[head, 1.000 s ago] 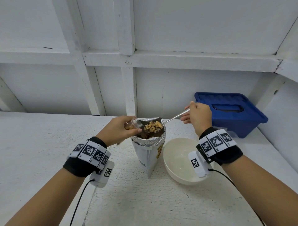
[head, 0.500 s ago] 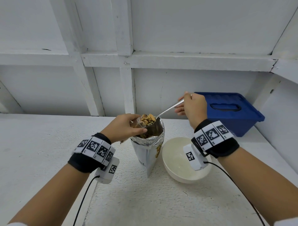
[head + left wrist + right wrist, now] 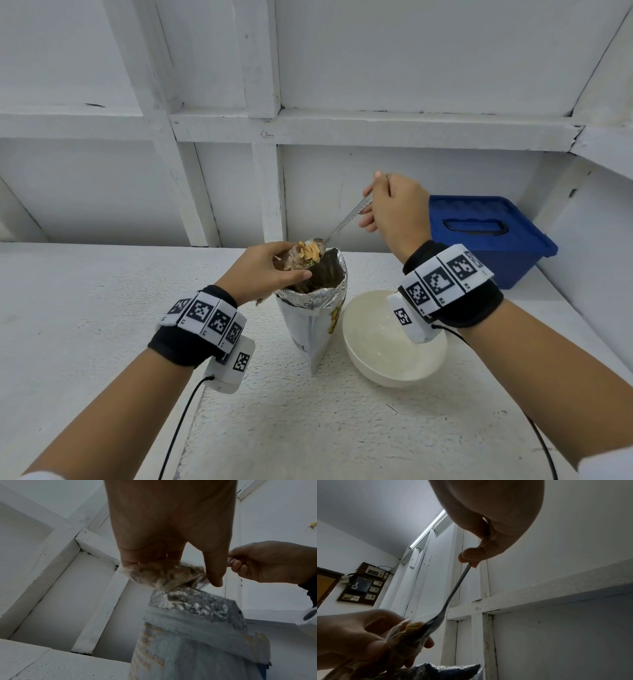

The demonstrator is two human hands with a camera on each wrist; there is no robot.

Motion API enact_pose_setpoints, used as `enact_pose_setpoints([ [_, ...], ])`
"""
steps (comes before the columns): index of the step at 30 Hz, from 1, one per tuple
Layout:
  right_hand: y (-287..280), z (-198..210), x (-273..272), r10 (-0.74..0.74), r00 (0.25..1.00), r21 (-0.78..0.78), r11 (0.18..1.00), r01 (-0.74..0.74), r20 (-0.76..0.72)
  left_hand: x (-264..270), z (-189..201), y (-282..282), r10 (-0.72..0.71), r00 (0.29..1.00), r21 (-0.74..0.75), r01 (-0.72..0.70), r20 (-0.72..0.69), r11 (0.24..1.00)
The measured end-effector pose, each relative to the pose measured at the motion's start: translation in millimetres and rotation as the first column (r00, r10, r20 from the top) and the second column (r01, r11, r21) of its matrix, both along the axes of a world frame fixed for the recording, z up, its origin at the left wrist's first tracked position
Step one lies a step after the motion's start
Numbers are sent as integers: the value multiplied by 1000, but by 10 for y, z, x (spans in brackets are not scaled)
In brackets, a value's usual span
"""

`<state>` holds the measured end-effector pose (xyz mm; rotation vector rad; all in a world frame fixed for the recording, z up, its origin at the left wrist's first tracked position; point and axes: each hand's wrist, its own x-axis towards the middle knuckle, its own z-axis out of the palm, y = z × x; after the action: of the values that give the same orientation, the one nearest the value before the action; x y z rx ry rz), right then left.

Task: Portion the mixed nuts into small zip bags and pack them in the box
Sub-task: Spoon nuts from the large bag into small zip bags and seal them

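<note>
My left hand (image 3: 270,270) grips a small clear zip bag (image 3: 291,262) partly filled with nuts, held over the open foil nut bag (image 3: 317,305) standing at the table's centre. In the left wrist view the zip bag (image 3: 164,574) bulges between my fingers just above the foil nut bag (image 3: 197,628). My right hand (image 3: 394,209) pinches the handle of a metal spoon (image 3: 346,222), tilted steeply down. Its bowl, loaded with nuts (image 3: 310,251), is at the zip bag's mouth. The right wrist view shows the spoon (image 3: 453,595) tipping nuts into the zip bag (image 3: 406,632).
A white bowl (image 3: 376,356) sits right of the foil bag, under my right wrist. The blue box (image 3: 486,236) with its lid on stands at the back right against the wall. A white panelled wall runs behind the table.
My right hand rose and tilted the spoon from nearly level to steeply down. The spoon's load moved left from over the foil bag to the zip bag's mouth.
</note>
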<state>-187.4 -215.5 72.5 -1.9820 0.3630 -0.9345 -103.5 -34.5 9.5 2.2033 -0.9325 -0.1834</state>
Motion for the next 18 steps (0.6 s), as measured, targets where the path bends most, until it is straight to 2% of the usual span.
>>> enact_pose_setpoints([
  [9, -157, -2, -4, -56, 998, 70, 996, 57, -11, 25, -24, 24, 7, 1000, -31, -7, -12, 999],
  [18, -345, -123, -20, -85, 996, 275, 957, 92, -37, 36, -46, 41, 11, 1000, -41, -12, -3, 999],
])
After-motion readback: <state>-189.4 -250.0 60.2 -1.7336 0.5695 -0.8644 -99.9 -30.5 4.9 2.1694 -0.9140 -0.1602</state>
